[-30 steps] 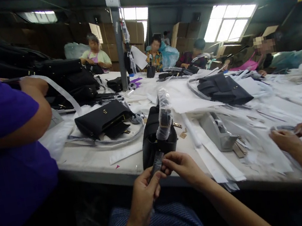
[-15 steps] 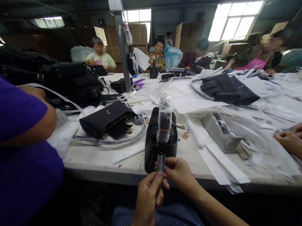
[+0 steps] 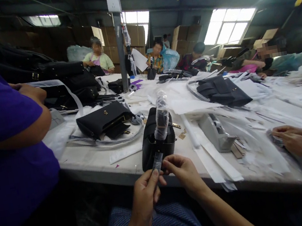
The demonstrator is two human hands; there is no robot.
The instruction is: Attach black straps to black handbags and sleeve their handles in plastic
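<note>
A black handbag stands at the table's near edge, end toward me. Its strap, wrapped in clear plastic, comes down over the bag's end toward me. My left hand is closed around the strap's lower part, thumb on top. My right hand pinches at the strap's right side, just above the left; what lies between its fingertips is too small to make out. A bulky plastic-wrapped part of the strap rises over the top of the bag.
Another black handbag lies to the left, a dark one at the back right. A grey tape dispenser stands right of my bag. A person in purple stands close on the left; a co-worker's hands are at the right.
My left hand has shifted slightly left and down along the strap, showing more of its plastic wrap. My right hand remains beside it. The camera view has turned slightly.
</note>
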